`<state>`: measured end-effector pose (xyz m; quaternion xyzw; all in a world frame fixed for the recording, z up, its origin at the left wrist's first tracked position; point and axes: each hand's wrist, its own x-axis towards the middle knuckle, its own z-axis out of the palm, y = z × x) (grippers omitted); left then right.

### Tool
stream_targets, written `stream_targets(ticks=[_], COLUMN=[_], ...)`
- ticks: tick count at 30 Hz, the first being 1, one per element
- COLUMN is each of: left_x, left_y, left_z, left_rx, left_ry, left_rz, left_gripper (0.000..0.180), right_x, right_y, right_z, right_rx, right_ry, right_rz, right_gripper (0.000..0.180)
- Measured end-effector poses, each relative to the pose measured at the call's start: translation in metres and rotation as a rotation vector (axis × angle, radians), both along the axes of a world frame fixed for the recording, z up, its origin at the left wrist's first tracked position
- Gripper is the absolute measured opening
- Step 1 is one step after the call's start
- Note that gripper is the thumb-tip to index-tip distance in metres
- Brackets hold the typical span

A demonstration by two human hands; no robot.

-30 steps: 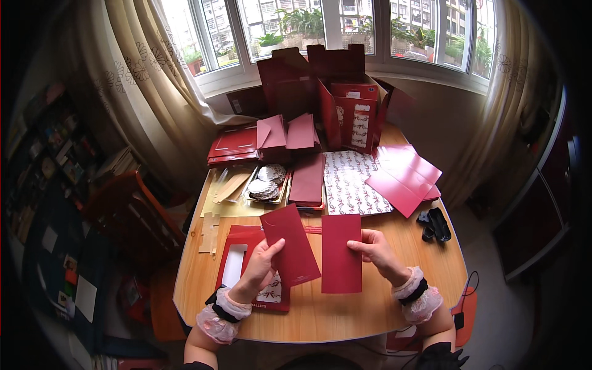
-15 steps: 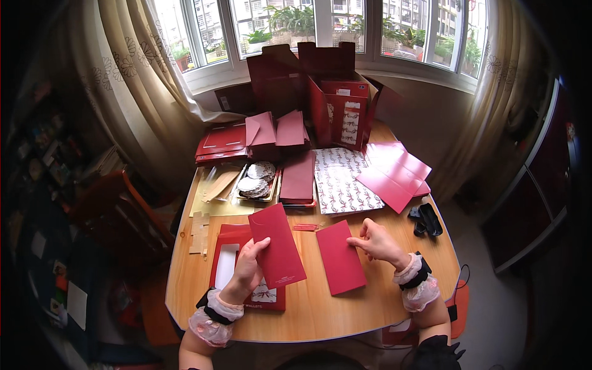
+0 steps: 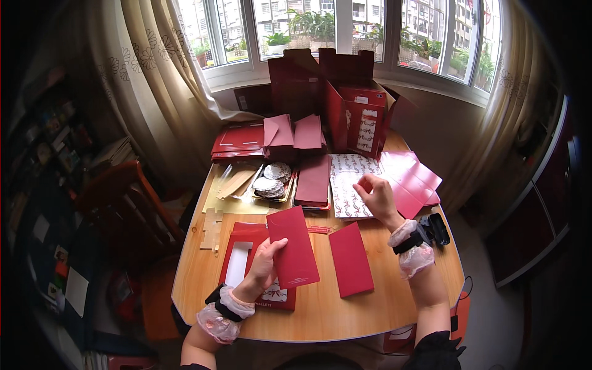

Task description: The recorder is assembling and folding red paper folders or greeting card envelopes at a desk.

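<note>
My left hand (image 3: 263, 262) grips a red card wallet (image 3: 297, 250) by its left side, thumb on top. It is held tilted above a flat red package (image 3: 234, 229) with a white window, and covers part of it. A second red card wallet (image 3: 351, 259) lies on the table to its right. My right hand (image 3: 379, 197) is raised over the near right part of a stack of white patterned sheets (image 3: 348, 197). Its fingers are bent with their tips pinched together; whether they hold anything is hidden.
Pink-red folded cards (image 3: 413, 185) lie right of the sheets. Behind stand a tall red box (image 3: 345, 117) and stacked pink envelopes (image 3: 308, 132). A tray of round patterned pieces (image 3: 271, 180), a red card stack (image 3: 313, 179) and a black object (image 3: 436, 229) surround the work area.
My right hand has left the red wallet on the table and moved up to the patterned sheets. My left hand keeps its wallet. The whole view has shifted slightly.
</note>
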<state>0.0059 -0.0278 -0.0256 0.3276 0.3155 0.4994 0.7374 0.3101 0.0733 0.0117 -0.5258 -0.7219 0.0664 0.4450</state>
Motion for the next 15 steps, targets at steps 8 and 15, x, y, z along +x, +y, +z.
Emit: stream_targets(ticks=[8,15], left_x=[-0.002,0.001], left_y=[-0.001,-0.003], left_z=[0.001,0.002], left_rx=[-0.015,-0.028], left_ry=[0.002,0.003], left_rz=[-0.014,-0.007], left_gripper=[0.023,0.023], right_x=[-0.050,-0.065], right_y=[0.042,0.055], right_z=[-0.031,-0.047], right_rx=[0.182,0.145], right_ry=[-0.421,-0.563], right_rz=[0.169,0.124], right_gripper=[0.024,0.043])
